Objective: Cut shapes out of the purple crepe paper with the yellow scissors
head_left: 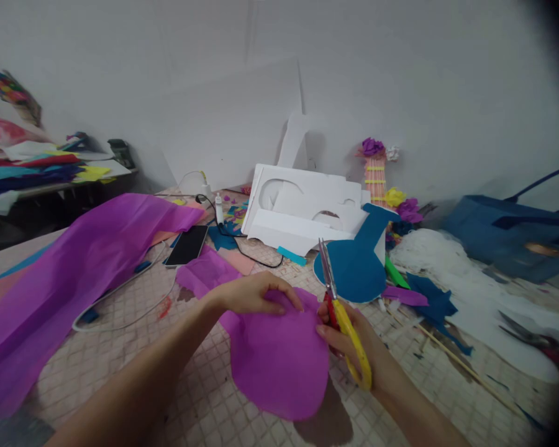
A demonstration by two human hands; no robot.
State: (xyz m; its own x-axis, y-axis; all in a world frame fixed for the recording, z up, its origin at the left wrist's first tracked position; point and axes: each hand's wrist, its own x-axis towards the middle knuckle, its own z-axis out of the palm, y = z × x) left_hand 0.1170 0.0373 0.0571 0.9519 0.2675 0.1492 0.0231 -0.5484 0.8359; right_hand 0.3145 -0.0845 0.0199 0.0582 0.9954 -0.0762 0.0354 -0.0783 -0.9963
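Observation:
My left hand [261,294] is over the upper part of a purple paper piece [279,366], its fingers bent and gripping the sheet near the top edge. The paper has a rounded lower end, and a narrower strip of it runs up to the left behind my wrist. A pair of scissors [338,304] with yellow and red handles is in my right hand [354,332], blades pointing up and away from me. Fingertips of that hand touch the paper's right edge. Beyond the blades lies a blue flask-shaped cutout [351,270] with a white edge.
Left lies a long purple sheet [97,248], beside a phone [187,246] and a white cable [121,328]. White cut card [307,202] leans at the back. On the right are pliers [531,335], a thin stick [466,371], blue scraps [435,304] and a blue bag [512,236].

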